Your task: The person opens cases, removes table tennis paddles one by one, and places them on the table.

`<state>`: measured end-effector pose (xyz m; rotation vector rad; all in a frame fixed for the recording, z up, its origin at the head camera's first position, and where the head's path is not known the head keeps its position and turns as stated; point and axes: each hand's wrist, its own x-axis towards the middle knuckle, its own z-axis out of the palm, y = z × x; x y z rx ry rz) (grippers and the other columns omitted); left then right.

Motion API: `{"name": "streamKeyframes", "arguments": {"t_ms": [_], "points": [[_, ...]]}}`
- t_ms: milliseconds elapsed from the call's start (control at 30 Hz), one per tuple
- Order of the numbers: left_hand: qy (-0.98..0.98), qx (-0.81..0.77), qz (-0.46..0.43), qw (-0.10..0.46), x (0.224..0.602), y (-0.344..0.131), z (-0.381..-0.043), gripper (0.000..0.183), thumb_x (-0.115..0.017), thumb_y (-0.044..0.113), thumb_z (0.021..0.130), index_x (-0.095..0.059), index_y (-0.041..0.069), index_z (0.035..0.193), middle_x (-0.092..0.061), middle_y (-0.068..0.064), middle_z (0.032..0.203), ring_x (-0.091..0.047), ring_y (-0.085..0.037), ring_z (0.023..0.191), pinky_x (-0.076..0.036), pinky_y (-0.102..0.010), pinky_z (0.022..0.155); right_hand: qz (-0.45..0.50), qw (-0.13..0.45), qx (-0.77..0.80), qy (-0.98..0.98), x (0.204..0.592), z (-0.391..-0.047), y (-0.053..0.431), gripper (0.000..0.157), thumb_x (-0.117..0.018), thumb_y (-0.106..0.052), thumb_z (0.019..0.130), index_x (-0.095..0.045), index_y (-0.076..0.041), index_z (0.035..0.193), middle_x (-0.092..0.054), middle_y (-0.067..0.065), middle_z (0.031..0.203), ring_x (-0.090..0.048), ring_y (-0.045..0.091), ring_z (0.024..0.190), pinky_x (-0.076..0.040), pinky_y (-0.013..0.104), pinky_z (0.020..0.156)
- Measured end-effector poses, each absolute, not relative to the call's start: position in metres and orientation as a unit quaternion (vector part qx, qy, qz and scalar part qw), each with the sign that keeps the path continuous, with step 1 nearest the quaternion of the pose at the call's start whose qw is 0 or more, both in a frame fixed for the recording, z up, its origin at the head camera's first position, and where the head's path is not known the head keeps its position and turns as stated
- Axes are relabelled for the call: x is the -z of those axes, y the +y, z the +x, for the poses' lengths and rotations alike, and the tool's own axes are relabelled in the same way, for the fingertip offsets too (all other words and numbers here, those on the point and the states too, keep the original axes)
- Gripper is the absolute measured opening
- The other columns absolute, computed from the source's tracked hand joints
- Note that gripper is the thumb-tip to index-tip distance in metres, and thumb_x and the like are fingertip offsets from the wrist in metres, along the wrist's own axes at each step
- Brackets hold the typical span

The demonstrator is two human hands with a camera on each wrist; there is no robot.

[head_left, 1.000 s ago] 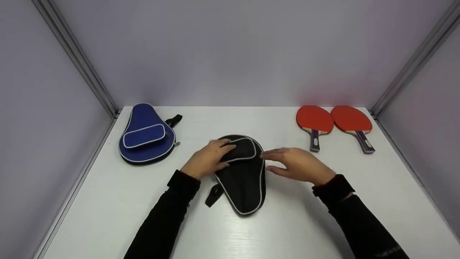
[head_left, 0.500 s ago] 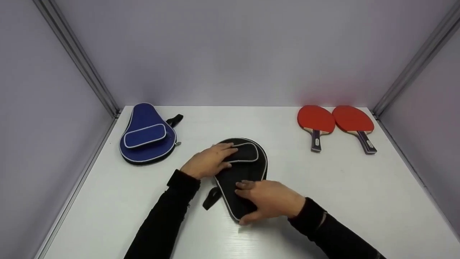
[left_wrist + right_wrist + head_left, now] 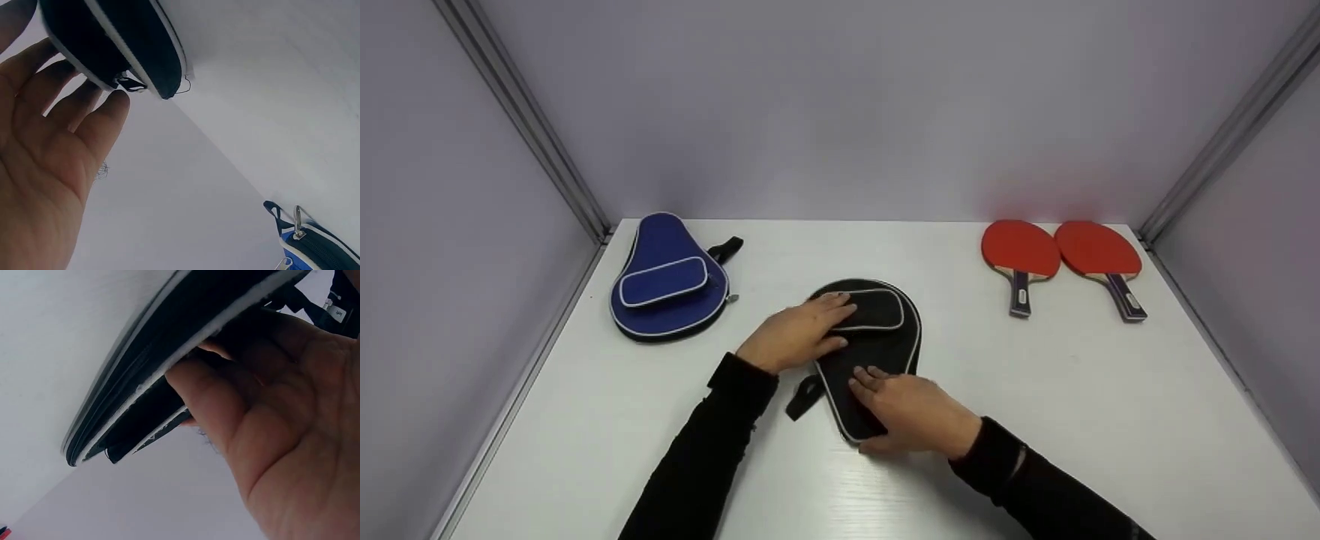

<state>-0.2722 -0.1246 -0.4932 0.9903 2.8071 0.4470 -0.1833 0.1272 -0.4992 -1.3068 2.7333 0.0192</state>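
A black table tennis bat case with white piping lies in the middle of the table, its narrow end toward me. My left hand rests on its left side, fingertips on the small pocket. The left wrist view shows those fingers extended at the pocket's edge. Over the narrow end lies my right hand, fingers laid across the top and thumb at the near edge. In the right wrist view, the palm faces the case's piped side. A black strap loop sticks out at the left.
A blue bat case with a pocket and black strap lies at the back left. Two red table tennis bats lie side by side at the back right, handles toward me. Grey walls enclose the white table.
My right hand has come from beside the case's right edge onto its narrow end. Over the last half second the black case has slid slightly away from me. The left hand stays on it.
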Motion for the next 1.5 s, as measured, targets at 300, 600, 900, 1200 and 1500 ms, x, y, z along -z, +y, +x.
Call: {"name": "streamKeyframes", "arguments": {"t_ms": [300,600,900,1200,1500], "points": [[0.93,-0.143,0.331,0.062,0.487,-0.122,-0.269,0.063,-0.067,0.033,0.121,-0.052,0.006,0.176,-0.047,-0.016,0.187,-0.046,-0.035,0.176,-0.045,-0.057,0.141,-0.372,0.044,-0.011,0.927,0.502,-0.208,0.133,0.08,-0.091,-0.05,0.103,-0.07,0.004,0.158,-0.072,0.026,0.161,-0.076,0.039,0.147,-0.07,0.05,0.111],[0.934,-0.15,0.319,0.065,0.479,-0.125,-0.272,0.063,-0.068,0.033,0.121,-0.053,0.009,0.177,-0.052,-0.015,0.184,-0.048,-0.033,0.175,-0.046,-0.059,0.14,-0.321,0.036,0.025,0.946,0.504,-0.238,0.145,0.075,-0.092,-0.045,0.103,-0.073,0.006,0.154,-0.075,0.028,0.155,-0.082,0.045,0.132,-0.072,0.054,0.102],[0.938,-0.14,0.314,0.05,0.476,-0.132,-0.273,0.061,-0.07,0.033,0.12,-0.056,0.011,0.175,-0.058,-0.016,0.18,-0.055,-0.033,0.171,-0.052,-0.059,0.135,-0.329,0.009,0.035,0.944,0.516,-0.268,0.16,0.072,-0.087,-0.045,0.106,-0.072,0.004,0.157,-0.073,0.028,0.159,-0.078,0.044,0.141,-0.071,0.059,0.105],[0.938,-0.135,0.314,0.051,0.474,-0.141,-0.272,0.062,-0.068,0.034,0.121,-0.055,0.006,0.175,-0.056,-0.019,0.18,-0.057,-0.036,0.169,-0.052,-0.058,0.136,-0.337,0.043,0.048,0.939,0.516,-0.277,0.137,0.073,-0.081,-0.044,0.11,-0.065,0.002,0.164,-0.064,0.025,0.171,-0.067,0.043,0.158,-0.067,0.058,0.114],[0.944,-0.137,0.297,0.052,0.47,-0.147,-0.275,0.063,-0.067,0.035,0.121,-0.054,0.008,0.176,-0.054,-0.017,0.182,-0.054,-0.035,0.171,-0.051,-0.061,0.136,-0.342,0.02,0.064,0.937,0.512,-0.282,0.12,0.074,-0.083,-0.046,0.109,-0.067,0.002,0.162,-0.068,0.027,0.165,-0.072,0.046,0.15,-0.069,0.059,0.109]]}}
